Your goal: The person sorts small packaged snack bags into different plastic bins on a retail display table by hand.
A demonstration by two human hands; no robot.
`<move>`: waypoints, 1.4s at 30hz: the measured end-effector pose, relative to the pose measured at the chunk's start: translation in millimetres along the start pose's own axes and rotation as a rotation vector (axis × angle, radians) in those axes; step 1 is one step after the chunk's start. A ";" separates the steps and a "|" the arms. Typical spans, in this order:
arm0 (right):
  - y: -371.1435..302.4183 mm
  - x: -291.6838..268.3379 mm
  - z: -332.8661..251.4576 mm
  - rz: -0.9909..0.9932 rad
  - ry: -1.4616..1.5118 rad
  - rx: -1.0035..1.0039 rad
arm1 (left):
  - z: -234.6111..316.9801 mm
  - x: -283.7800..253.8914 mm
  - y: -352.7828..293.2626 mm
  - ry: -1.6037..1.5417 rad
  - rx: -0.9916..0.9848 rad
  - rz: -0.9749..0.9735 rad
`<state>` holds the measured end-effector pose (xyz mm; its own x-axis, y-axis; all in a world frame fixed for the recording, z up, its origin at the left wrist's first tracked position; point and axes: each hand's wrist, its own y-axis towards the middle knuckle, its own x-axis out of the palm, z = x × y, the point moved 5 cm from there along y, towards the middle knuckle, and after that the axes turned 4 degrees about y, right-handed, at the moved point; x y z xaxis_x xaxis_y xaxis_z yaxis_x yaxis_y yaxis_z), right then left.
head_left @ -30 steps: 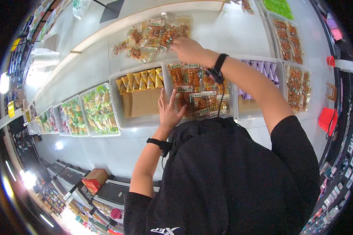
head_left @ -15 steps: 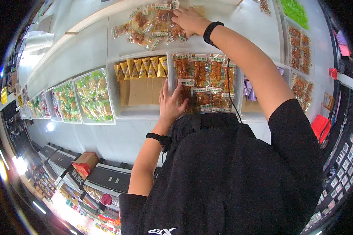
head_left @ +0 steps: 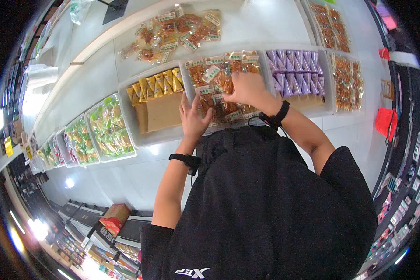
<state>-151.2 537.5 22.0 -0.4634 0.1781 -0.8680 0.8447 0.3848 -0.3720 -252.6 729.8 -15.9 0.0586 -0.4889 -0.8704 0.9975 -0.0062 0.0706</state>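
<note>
A plastic bin in front of me holds rows of clear snack packets [head_left: 252, 58] with reddish-brown food and white-green labels. My right hand [head_left: 251, 88] is over this bin, its fingers closed on a snack packet [head_left: 225, 83] that lies across the others; the fingertips are partly hidden. My left hand [head_left: 195, 121] rests at the bin's left side with fingers spread, touching the packets and the edge, holding nothing. Beyond the bin, a loose pile of similar packets [head_left: 172, 33] lies on the white surface.
To the left stands a bin of yellow wrapped snacks [head_left: 159, 85] over bare cardboard, then bins of green-printed packets [head_left: 109, 126]. On the right are purple wrapped snacks [head_left: 294, 72] and further brown-food packets [head_left: 346, 81]. A raised pale edge [head_left: 93, 49] runs along the far left.
My right hand has come back from the loose pile to the bin, with a packet in it. My left hand stays at the bin's left side. The view has shifted, uncovering the purple snacks.
</note>
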 end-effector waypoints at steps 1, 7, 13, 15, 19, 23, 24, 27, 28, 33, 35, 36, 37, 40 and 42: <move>-10.5 1.4 -3.2 0.011 -0.057 -0.105 | 0.3 0.1 1.6 -0.016 -0.004 -0.006; -21.9 49.9 -1.0 -0.115 0.049 -0.146 | -1.9 5.8 0.0 -0.022 -0.037 -0.057; -8.6 39.1 0.2 -0.315 0.058 -0.193 | -2.1 1.3 0.1 0.021 -0.064 -0.076; 1.3 16.2 -7.2 -0.450 0.032 -0.206 | -2.9 0.7 1.4 0.014 -0.087 -0.084; 57.8 -29.3 -14.0 -0.130 0.016 -0.302 | -4.4 0.7 -0.4 -0.015 -0.090 -0.092; 138.5 -54.2 -27.6 -0.015 -0.281 -0.382 | -9.7 4.3 -2.8 -0.007 -0.113 -0.076; 155.9 -55.8 -32.1 -0.011 -0.394 -0.414 | -9.9 5.3 -3.9 -0.006 -0.121 -0.083; 193.0 -50.6 -38.7 0.219 -0.441 -0.488 | -9.3 0.7 -3.9 -0.039 -0.141 -0.070; 205.6 -44.2 -39.8 0.204 -0.450 -0.517 | -9.3 -0.3 -4.3 -0.040 -0.135 -0.076; 226.4 -43.4 -51.5 0.063 -0.465 -0.442 | -10.5 -4.1 -0.7 -0.032 -0.173 -0.114; 221.0 -48.9 -50.4 0.104 -0.477 -0.535 | -8.7 -1.1 -0.8 -0.025 -0.174 -0.140; 215.5 -50.8 -44.6 0.107 -0.476 -0.523 | -9.3 -0.3 -0.3 -0.036 -0.166 -0.120; 202.1 -60.8 -48.5 0.167 -0.431 -0.546 | -11.0 0.7 -0.6 -0.044 -0.159 -0.097; 136.0 -88.7 -42.8 0.350 -0.254 -0.589 | -12.2 3.5 -2.8 -0.037 -0.188 -0.117; 83.4 -104.9 -26.3 0.218 0.162 -0.394 | -11.0 5.8 -3.3 -0.051 -0.129 -0.081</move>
<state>-39.2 574.7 90.7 -0.3494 0.4198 -0.8377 0.7755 0.6313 -0.0071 -255.1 736.6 -26.6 -0.0216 -0.5354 -0.8443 0.9959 0.0627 -0.0652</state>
